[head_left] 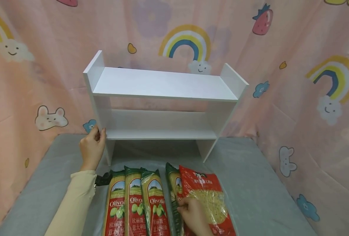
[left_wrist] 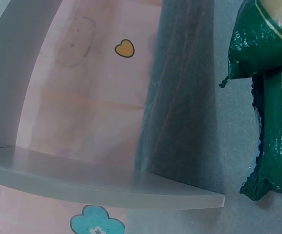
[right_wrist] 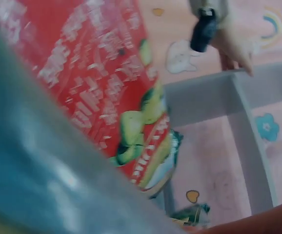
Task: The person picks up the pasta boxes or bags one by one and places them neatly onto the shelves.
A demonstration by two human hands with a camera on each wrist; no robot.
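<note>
My left hand (head_left: 92, 148) grips the left side panel of a white shelf unit (head_left: 162, 83) between thumb and fingers; the left wrist view shows the panel (left_wrist: 107, 187) but not the hand. Lower right, my right hand (head_left: 194, 214) holds the edge of a green-and-red spaghetti packet (head_left: 173, 178), tilted on its side. That packet (right_wrist: 107, 87) fills much of the right wrist view. Against this hand lies a red bag of pasta (head_left: 204, 193) with a clear window. Three more spaghetti packets (head_left: 134, 200) lie side by side to the left.
A grey cloth (head_left: 260, 193) covers the tabletop under everything. Behind the shelf hangs a pink patterned curtain (head_left: 236, 39), which also encloses both sides. A dark wrist strap (head_left: 103, 179) is on the left wrist, close to the leftmost packet.
</note>
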